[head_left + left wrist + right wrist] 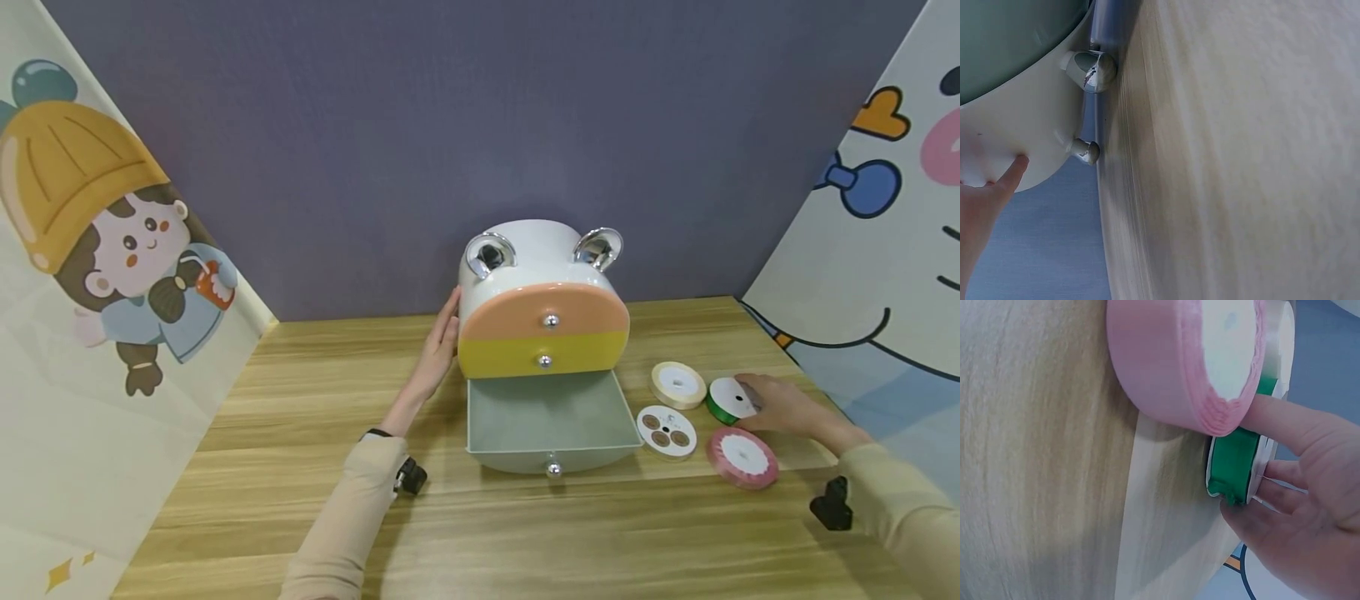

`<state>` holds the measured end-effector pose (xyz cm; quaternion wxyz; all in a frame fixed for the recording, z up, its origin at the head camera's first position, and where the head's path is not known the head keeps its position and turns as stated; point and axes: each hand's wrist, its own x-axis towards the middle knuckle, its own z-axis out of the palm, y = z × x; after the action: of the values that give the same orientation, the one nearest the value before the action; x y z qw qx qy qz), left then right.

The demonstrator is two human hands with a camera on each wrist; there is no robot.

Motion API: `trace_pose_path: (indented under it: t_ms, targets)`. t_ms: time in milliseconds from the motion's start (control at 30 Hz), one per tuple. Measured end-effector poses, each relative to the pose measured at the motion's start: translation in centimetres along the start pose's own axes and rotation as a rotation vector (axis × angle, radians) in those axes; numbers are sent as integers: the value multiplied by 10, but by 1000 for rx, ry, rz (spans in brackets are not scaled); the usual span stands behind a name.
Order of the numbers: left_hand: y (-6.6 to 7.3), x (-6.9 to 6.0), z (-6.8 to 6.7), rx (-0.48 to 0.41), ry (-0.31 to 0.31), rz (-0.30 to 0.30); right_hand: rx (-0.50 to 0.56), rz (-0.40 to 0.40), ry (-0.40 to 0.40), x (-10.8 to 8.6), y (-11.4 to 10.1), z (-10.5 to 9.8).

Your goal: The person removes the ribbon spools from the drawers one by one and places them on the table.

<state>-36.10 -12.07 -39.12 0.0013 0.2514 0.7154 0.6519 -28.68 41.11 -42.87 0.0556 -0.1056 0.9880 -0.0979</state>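
A small drawer cabinet (537,250) with round ears stands on the table, its orange and yellow drawers closed and its grey-green bottom drawer (553,412) pulled out with nothing in it. My left hand (437,350) rests against the cabinet's left side, its fingers fairly straight along the white shell (1029,125). On the right, my right hand (776,406) grips a green ribbon spool (1235,456) by its edges, thumb and fingers on opposite sides. The spool lies flat beside a pink ribbon roll (742,457), which partly hides it in the right wrist view.
A cream ribbon roll (678,385) and a white spool with brown circles (666,432) lie between the cabinet and the green spool. Behind the wooden table (315,400) rises a dark grey-blue panel (360,167). Cartoon-printed panels flank it on both sides.
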Motion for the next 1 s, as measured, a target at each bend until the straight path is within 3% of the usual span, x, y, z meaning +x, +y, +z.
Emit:
trace_pose_path:
  t_ms: [1000]
  targets:
    - [0,-1,0,-7,-2,-14,65,13,-25,-10,-4,-6]
